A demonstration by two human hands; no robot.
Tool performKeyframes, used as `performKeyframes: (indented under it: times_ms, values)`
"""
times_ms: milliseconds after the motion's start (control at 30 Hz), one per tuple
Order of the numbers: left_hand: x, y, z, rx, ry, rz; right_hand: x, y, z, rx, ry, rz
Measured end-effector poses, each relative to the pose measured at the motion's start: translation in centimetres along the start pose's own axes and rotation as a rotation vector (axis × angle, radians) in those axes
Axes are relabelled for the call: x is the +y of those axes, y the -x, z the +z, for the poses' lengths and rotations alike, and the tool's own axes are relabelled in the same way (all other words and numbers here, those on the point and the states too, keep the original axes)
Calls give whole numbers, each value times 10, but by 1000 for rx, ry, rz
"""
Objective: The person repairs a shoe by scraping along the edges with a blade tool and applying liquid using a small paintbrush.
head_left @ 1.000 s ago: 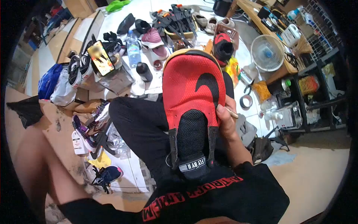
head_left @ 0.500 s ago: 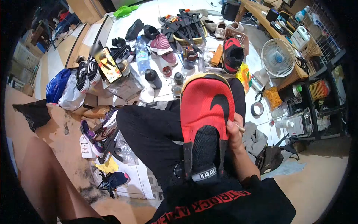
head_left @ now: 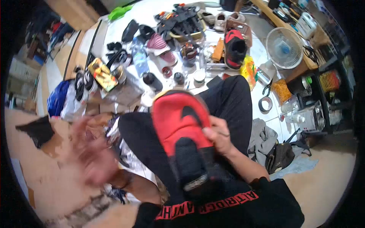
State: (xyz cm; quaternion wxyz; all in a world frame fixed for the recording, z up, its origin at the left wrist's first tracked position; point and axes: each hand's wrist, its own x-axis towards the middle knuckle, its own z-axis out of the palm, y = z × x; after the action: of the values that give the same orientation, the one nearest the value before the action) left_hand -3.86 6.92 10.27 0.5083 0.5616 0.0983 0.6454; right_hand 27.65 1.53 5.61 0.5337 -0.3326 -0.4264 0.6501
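A red and black sneaker (head_left: 178,121) is tilted over my lap, toe away from me, with a black swoosh on its upper and a black tongue. My right hand (head_left: 220,137) is closed on the sneaker's right side, thumb on the red upper. Smeared by motion, my left hand (head_left: 95,152) is raised to the left of my knee, apart from the sneaker; its fingers are too blurred to read. Beyond my legs, a matching red and black sneaker (head_left: 235,49) rests on the things there.
A phone (head_left: 103,74) with a lit screen stands at the left beside a plastic bottle (head_left: 140,57). Pink shoes (head_left: 157,43), a small white tub (head_left: 199,77) and a basket of black straps (head_left: 182,22) lie ahead. A fan (head_left: 284,47) and a tape roll (head_left: 265,104) are at right.
The sneaker has moved left and tilted, still in my right hand. My left hand has come up into view at the left. The light stick seen by my right hand no longer shows clearly.
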Motion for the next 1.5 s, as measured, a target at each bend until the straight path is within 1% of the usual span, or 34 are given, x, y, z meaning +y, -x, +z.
performKeyframes:
  times_ms: [33, 67, 100, 133, 167, 233, 267, 300, 367, 400, 433, 500, 533, 600, 633, 700, 733, 767, 833, 867, 967, 1000, 1033, 1100, 1200, 1300, 1400, 1500]
  values:
    - [-25, 11, 8, 57, 105, -107, -1, -8, 14, -4, -44, -14]
    - [-48, 27, 20, 159, 85, -220, 3, -14, 22, -37, -46, 37]
    - [-62, 32, 30, 265, -16, -316, 14, -19, 25, -80, 61, 72]
    - [-68, 33, 38, 435, -242, -406, 31, -24, 32, -91, 103, 12]
    - [-67, 36, 31, 431, -210, -469, 41, -29, 37, -109, 143, -54]
    - [-65, 42, 3, 407, -157, -581, 39, -41, 33, -203, 379, -173]
    - [-69, 38, 2, 424, -195, -547, 41, -48, 19, -331, 391, 74]
    - [-73, 41, -7, 404, -182, -644, 53, -57, 8, -354, 261, -27]
    - [-90, 58, -24, 477, -83, -795, 58, -71, -15, -248, 106, 186]
    - [-93, 57, -17, 513, -115, -840, 53, -78, -27, -182, 57, 194]
    - [-101, 50, -10, 511, -179, -826, 45, -86, -40, -117, 11, 200]
    - [-109, 37, -6, 434, -218, -870, 31, -94, -59, -65, -242, 139]
    - [-114, 36, -11, 386, -227, -898, 21, -93, -61, 7, -274, 139]
    - [-129, 33, -18, 285, -230, -938, 12, -91, -62, 39, -370, 76]
    - [-136, 33, -19, 198, -303, -952, 8, -89, -59, 49, -421, 48]
    - [-146, 32, -19, 21, -468, -961, 4, -85, -52, 26, -508, 8]
    - [-148, 32, -13, -47, -515, -998, 2, -83, -48, 22, -517, -13]
    - [-154, 38, -10, -137, -568, -965, -1, -82, -44, 8, -503, -48]
    - [-145, 25, 13, -228, -674, -1122, -2, -80, -43, -27, -514, -90]
    - [-147, 27, 18, -232, -735, -968, -2, -79, -40, -39, -514, -100]
    - [-143, 15, 12, -351, -983, -551, -6, -75, -34, -73, -488, -137]
    - [-133, 5, 13, -299, -837, -607, -7, -73, -33, -84, -468, -146]
    - [-128, 2, 14, -219, -656, -598, -8, -71, -32, -96, -445, -156]
    - [-110, -5, 29, -79, -242, -668, -10, -66, -31, -179, -190, -218]
    - [-98, -12, 37, -263, -467, -538, -9, -57, -25, -246, 76, -288]
    - [-96, -14, 41, -289, -600, -473, -13, -53, -21, -268, 233, -334]
    - [-96, -9, 41, -189, -736, -519, -13, -49, -18, -259, 294, -349]
    - [-101, -9, 36, -115, -752, -526, -11, -50, -18, -266, 331, -378]
